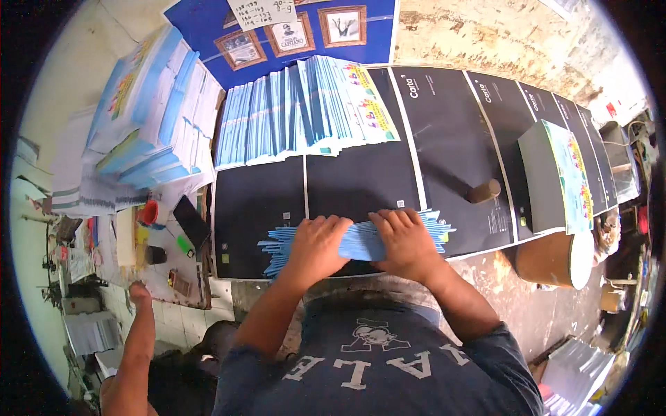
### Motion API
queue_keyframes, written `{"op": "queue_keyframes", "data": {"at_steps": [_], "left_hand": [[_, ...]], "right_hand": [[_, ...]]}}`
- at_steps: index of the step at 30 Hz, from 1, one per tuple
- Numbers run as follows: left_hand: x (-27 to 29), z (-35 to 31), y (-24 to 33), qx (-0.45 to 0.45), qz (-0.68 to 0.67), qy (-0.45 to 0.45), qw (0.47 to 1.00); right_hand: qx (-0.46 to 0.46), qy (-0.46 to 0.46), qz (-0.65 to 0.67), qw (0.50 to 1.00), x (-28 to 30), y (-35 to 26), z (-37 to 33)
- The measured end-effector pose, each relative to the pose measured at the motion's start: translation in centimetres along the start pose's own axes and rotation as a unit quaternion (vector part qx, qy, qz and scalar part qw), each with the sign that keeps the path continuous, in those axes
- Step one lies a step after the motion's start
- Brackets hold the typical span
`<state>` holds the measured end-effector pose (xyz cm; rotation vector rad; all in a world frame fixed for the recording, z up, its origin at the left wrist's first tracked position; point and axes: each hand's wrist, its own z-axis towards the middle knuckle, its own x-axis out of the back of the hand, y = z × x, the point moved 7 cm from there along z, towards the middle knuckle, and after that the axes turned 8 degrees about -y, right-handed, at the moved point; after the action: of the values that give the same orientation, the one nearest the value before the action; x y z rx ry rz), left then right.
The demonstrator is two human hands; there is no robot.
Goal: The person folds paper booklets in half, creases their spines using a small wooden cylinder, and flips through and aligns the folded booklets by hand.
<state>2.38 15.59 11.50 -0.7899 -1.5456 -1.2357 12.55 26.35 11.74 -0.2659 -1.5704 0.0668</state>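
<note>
Both my hands are closed round a bundle of thin blue-edged booklets (362, 243) at the near edge of the black-topped table. My left hand (316, 248) grips its left part and my right hand (404, 243) its right part. The bundle's ends fan out unevenly past both hands, and my palms and fingers hide much of it. Beyond them, a long row of overlapping booklets (284, 114) with blue edges and colourful covers leans along the far side. A short wooden cylinder (484, 191) stands to the right of my right hand.
A thick booklet stack (544, 177) stands at the table's right. Tall piles of printed sheets (156, 118) rise at the left, behind a side table with a dark flat object (191, 220) and a red round container (149, 213). Another person's arm (139, 340) is at lower left. A brown drum (555, 261) sits below right.
</note>
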Motion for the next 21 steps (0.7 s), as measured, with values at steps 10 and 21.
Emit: {"op": "queue_keyframes", "data": {"at_steps": [10,21], "left_hand": [[2.7,-2.6,-4.5,-0.012,-0.057,0.01,0.998],[2.8,-6.4,-10.3,0.053,-0.103,0.005,0.993]], "right_hand": [[0.004,0.052,0.134,0.99,0.2,1.7,0.1],[-0.013,0.029,0.132,0.991,0.2,1.7,0.0]]}}
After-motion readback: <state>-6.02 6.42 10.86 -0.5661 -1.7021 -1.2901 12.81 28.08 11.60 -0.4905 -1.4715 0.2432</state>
